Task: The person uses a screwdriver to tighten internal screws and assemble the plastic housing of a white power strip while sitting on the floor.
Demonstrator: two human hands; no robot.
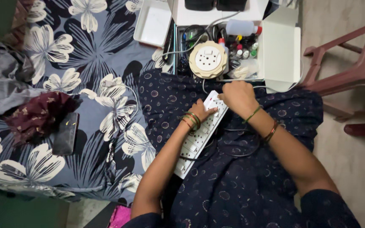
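Observation:
A long white power strip (199,135) lies slantwise across my lap on dark patterned cloth. My left hand (202,110) rests on its upper part, fingers curled against the sockets, bangles at the wrist. Closed in a fist, my right hand (237,96) presses on the strip's far end; whether it grips a small tool is hidden. A thin dark cable (237,153) loops over my lap beneath the strip.
An open white box (280,50) ahead holds a round cream socket reel (208,59), small bottles and wires. Its lid-like tray (153,23) lies on the floral bedsheet (85,55). A dark phone (66,133) and crumpled cloth lie left. A reddish plastic chair (351,71) stands right.

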